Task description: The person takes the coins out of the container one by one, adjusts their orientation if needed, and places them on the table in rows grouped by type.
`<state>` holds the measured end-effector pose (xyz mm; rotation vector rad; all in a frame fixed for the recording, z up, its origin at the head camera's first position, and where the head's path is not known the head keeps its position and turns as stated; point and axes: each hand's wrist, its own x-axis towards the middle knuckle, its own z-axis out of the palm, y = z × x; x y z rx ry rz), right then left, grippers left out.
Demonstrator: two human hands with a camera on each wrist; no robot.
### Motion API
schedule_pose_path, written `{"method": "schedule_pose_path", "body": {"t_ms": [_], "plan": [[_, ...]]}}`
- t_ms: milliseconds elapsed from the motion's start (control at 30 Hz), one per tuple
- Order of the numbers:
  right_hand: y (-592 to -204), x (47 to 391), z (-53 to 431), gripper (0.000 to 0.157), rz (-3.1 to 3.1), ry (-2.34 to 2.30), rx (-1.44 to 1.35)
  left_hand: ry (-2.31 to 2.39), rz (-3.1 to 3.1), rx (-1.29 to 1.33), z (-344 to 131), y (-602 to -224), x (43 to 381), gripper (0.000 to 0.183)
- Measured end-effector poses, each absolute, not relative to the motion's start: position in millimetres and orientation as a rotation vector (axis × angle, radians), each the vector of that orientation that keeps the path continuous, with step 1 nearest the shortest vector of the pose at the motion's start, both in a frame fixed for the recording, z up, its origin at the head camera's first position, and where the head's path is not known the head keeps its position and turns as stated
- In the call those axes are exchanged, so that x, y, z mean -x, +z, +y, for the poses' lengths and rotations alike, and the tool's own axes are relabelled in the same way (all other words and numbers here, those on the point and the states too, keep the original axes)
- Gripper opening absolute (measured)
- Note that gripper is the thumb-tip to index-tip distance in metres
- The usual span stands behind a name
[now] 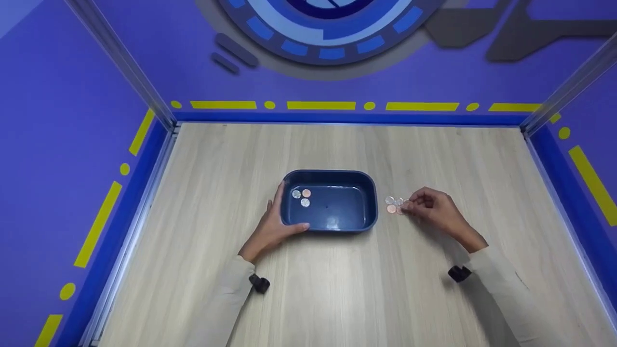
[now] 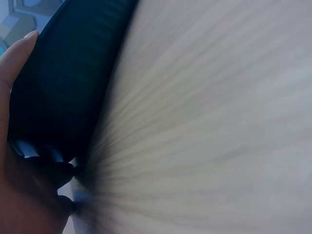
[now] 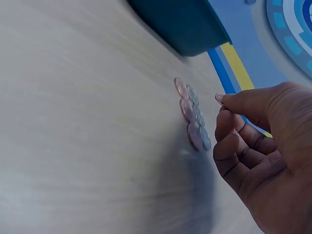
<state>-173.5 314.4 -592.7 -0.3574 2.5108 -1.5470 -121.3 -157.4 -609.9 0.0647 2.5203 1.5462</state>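
Observation:
A dark blue rectangular box stands on the table, with two silver coins and one copper coin lying inside near its left end. My left hand grips that end, thumb along the front rim; the other fingers are partly hidden by the box. To the right of the box, several copper and silver coins lie close together in two rows. Just over them, my right hand pinches a single coin between thumb and forefinger, its remaining fingers curled.
The pale wood-grain table is bordered by blue-purple panels with yellow markings at the back and both sides. Small black devices are worn at both wrists over light sleeves.

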Motion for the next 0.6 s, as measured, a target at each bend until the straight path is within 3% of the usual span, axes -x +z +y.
{"method": "schedule_pose_path", "body": {"t_ms": [600], "plan": [[-600.1,161.0,335.4,0.018,2.646,-1.432,0.278,1.547,2.517,-0.066,-157.3,-610.5,122.7,0.138]]}}
